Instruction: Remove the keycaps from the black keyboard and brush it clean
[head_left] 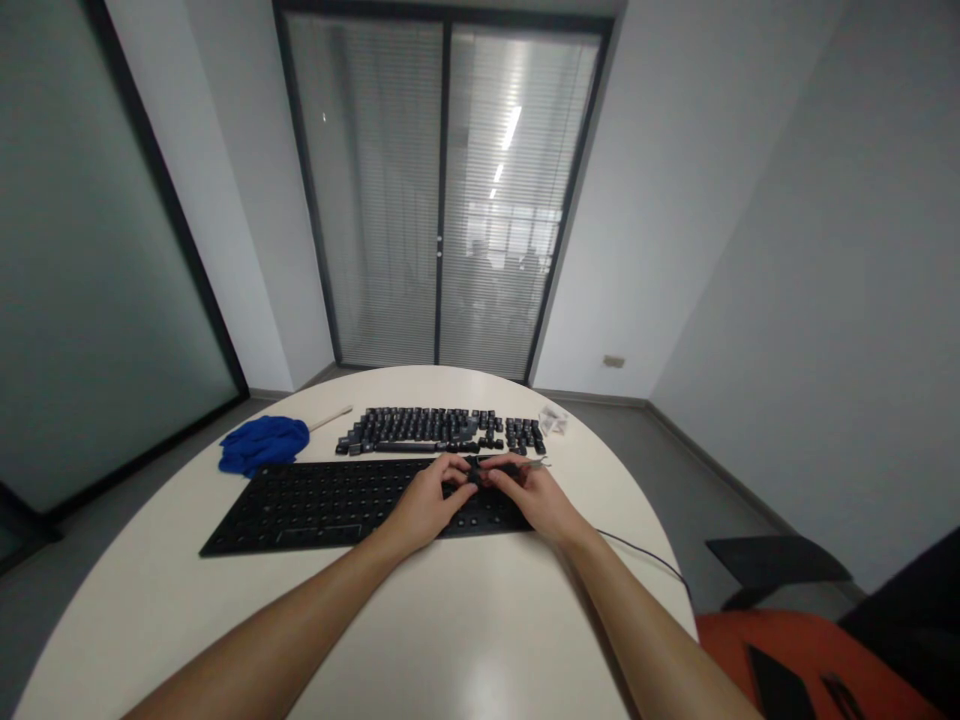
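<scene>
A black keyboard base [322, 505] without its caps lies across the table, its cable running off to the right. Over its right part my left hand [431, 500] and my right hand [532, 495] meet, fingers bent and pinched together. Between the fingertips is a small dark piece [473, 470], too small to make out clearly; it looks like a keycap. Behind the base, loose black keycaps [420, 425] lie in rows in a keyboard layout. Thin wire ends stick out by my right fingers.
On the round cream table [480, 620], a blue cloth [264, 443] and a thin stick [331, 417] lie at the left. A small clear plastic bag [553, 420] is at the back right. An orange chair [810, 660] stands beyond the right edge, near the cable [645, 552].
</scene>
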